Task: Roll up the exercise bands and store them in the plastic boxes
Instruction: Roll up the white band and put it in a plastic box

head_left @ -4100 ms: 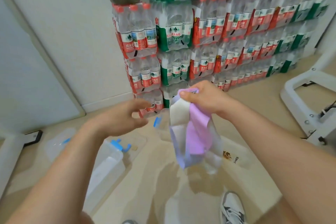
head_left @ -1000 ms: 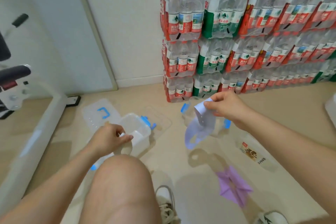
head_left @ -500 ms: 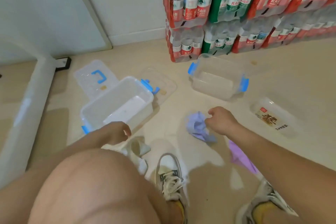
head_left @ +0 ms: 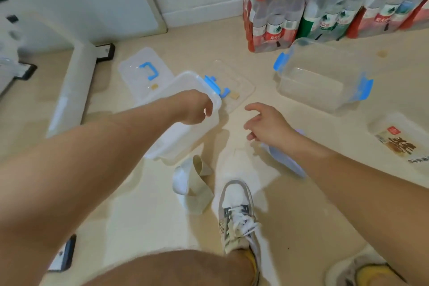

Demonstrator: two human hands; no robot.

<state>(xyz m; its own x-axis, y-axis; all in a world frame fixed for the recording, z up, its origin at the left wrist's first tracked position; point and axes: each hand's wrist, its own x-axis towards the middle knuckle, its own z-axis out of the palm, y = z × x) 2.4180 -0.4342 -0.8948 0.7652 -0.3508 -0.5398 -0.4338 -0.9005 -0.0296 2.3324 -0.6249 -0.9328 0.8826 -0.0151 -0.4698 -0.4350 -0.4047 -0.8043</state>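
Note:
My left hand (head_left: 195, 109) curls its fingers over the right rim of a clear plastic box (head_left: 183, 132) with blue latches, and the box sits tilted on the floor. My right hand (head_left: 267, 125) hovers to the right of that box, fingers spread, holding nothing. A pale blue band (head_left: 287, 162) lies crumpled on the floor under my right wrist. White and beige bands (head_left: 192, 181) lie loosely looped in front of the box. A second clear box (head_left: 325, 76) stands open at the back right.
Two clear lids (head_left: 144, 72) (head_left: 234, 83) lie behind the near box. A labelled clear container (head_left: 399, 144) lies at the right. Stacked water bottle packs (head_left: 325, 7) line the back wall. A white machine leg (head_left: 72, 90) runs along the left. My shoe (head_left: 236, 211) is near the bands.
My right hand let go of the pale blue band and opened, moving up and left. My left hand moved onto the near box's rim, and the box now tilts.

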